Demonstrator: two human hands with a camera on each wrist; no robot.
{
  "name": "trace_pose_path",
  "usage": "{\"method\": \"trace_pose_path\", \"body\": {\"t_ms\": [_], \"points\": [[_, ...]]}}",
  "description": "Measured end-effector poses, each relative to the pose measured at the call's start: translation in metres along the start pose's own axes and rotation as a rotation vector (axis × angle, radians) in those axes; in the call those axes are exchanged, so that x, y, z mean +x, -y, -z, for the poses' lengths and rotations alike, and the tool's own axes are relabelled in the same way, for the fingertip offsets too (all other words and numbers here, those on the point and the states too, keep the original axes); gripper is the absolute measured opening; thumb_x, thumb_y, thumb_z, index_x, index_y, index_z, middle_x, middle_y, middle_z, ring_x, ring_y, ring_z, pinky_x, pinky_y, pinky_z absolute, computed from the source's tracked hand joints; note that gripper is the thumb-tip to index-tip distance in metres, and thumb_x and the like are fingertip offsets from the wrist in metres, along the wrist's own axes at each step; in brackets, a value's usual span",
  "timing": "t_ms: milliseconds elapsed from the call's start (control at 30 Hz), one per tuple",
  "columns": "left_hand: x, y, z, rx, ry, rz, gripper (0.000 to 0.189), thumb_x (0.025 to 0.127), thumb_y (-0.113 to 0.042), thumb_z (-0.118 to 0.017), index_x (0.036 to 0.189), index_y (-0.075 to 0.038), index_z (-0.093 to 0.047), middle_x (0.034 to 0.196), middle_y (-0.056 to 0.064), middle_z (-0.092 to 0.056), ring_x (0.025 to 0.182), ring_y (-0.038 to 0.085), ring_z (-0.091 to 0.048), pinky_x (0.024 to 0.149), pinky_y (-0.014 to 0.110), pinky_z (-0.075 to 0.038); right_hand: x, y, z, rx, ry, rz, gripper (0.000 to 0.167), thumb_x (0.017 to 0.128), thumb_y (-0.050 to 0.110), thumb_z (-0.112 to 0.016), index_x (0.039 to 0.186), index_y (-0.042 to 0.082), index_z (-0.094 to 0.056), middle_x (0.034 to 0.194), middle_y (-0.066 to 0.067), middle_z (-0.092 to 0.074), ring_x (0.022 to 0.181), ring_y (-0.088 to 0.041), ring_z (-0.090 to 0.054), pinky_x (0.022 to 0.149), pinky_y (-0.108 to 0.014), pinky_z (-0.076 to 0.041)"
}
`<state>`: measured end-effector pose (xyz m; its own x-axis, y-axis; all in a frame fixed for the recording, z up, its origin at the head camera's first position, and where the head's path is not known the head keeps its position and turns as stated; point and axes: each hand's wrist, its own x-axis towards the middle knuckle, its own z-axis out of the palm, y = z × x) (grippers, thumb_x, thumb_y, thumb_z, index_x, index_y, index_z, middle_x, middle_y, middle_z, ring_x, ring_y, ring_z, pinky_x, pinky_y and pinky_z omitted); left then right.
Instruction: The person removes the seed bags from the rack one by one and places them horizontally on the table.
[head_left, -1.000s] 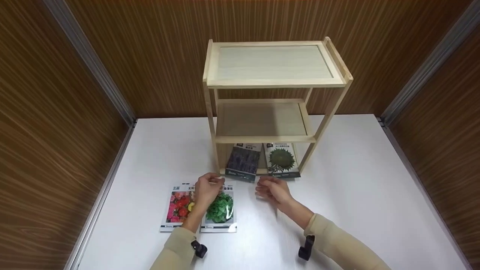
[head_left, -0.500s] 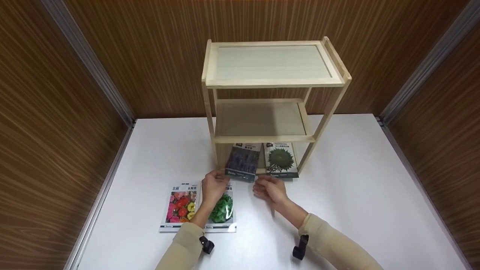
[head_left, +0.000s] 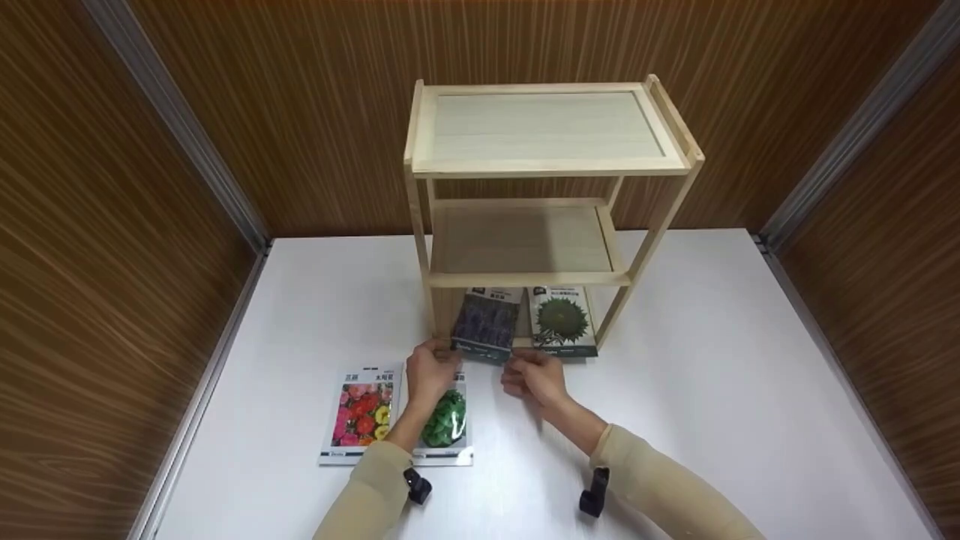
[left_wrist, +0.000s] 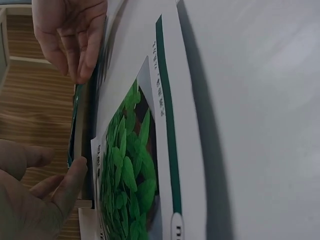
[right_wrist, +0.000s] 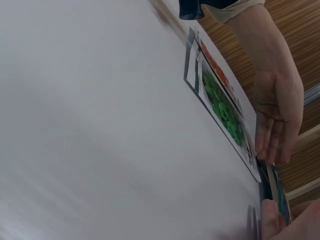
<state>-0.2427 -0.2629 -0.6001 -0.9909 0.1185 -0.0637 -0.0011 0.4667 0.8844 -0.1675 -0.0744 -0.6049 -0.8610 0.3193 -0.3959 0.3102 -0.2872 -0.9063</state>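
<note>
A dark purple-flower seed packet [head_left: 486, 322] leans on the shelf's lowest level, its lower end over the front rail. At its lower left corner, my left hand [head_left: 433, 373] pinches the edge with thumb and fingertips. The other lower corner is between the fingers of my right hand [head_left: 538, 379]. In the left wrist view the packet's edge shows as a thin green strip between both hands. Beside it leans a seed packet with a round green flower head [head_left: 562, 322]. A green-leaf seed packet [left_wrist: 130, 175] lies on the table, partly under my left forearm in the head view.
A red-and-yellow-flower seed packet [head_left: 360, 414] lies left of the green-leaf one. The pale wooden three-tier shelf [head_left: 551, 165] stands at the back of the white table [head_left: 712, 390]. Wood-grain panels [head_left: 337, 112] enclose the back and sides.
My left hand has moved up and right from over the green-leaf packet to the purple-flower packet's corner. My right hand has shifted slightly left. The packets look nearly unmoved.
</note>
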Motion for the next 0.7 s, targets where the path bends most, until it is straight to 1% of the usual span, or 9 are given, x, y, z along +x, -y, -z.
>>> {"method": "trace_pose_path", "body": {"t_ms": [100,233,367,533,633,700], "points": [[0.0016,0.0001,-0.0003,0.005,0.002,0.004,0.022,0.094,-0.016,-0.076,0.111,-0.002,-0.076,0.098,0.014,-0.08,0.08,0.02,-0.075,0.065,0.029,-0.062,0.0011,-0.0002,0.0007,-0.016,-0.004,0.007,0.035,0.097,-0.001,-0.061,0.132,-0.01,-0.062,0.105,-0.024,-0.075,0.081,-0.023,-0.078,0.074,-0.037,-0.07],[0.0027,0.0007,0.0002,0.011,0.006,-0.002,0.021,0.094,-0.016,-0.075,0.109,-0.001,-0.075,0.099,0.015,-0.08,0.083,0.022,-0.075,0.068,0.032,-0.062,0.0011,-0.0008,0.0021,-0.052,0.004,0.014,0.036,0.096,0.0,-0.062,0.131,-0.011,-0.062,0.103,-0.023,-0.075,0.078,-0.023,-0.077,0.069,-0.036,-0.069],[0.0032,0.0012,0.0005,0.017,0.017,0.009,0.023,0.094,-0.016,-0.074,0.111,-0.001,-0.075,0.102,0.016,-0.079,0.087,0.024,-0.075,0.071,0.034,-0.063,0.0009,-0.0011,0.0023,-0.088,0.009,0.013,0.037,0.096,0.0,-0.063,0.131,-0.01,-0.063,0.104,-0.025,-0.076,0.075,-0.021,-0.077,0.067,-0.034,-0.068],[0.0041,0.0017,0.0001,0.011,0.035,0.013,0.026,0.094,-0.017,-0.074,0.114,0.0,-0.075,0.102,0.015,-0.079,0.087,0.023,-0.075,0.07,0.033,-0.063,-0.0002,-0.0001,0.0006,-0.118,0.01,-0.001,0.04,0.097,0.003,-0.064,0.135,-0.01,-0.061,0.108,-0.028,-0.076,0.074,-0.021,-0.078,0.068,-0.034,-0.069],[0.0048,0.0024,-0.0006,0.002,0.033,0.013,0.027,0.094,-0.017,-0.074,0.115,0.0,-0.075,0.101,0.015,-0.079,0.085,0.022,-0.075,0.069,0.032,-0.063,-0.0004,0.0007,-0.001,-0.118,0.017,-0.007,0.042,0.097,0.003,-0.064,0.137,-0.01,-0.059,0.108,-0.029,-0.076,0.076,-0.022,-0.078,0.07,-0.035,-0.069],[0.005,0.0022,-0.0008,0.004,0.032,0.009,0.028,0.094,-0.018,-0.074,0.116,-0.001,-0.075,0.102,0.016,-0.079,0.086,0.023,-0.076,0.07,0.032,-0.063,-0.0001,0.0012,-0.002,-0.116,0.022,-0.007,0.043,0.097,0.003,-0.064,0.138,-0.009,-0.059,0.108,-0.03,-0.076,0.077,-0.022,-0.079,0.07,-0.036,-0.069]]}}
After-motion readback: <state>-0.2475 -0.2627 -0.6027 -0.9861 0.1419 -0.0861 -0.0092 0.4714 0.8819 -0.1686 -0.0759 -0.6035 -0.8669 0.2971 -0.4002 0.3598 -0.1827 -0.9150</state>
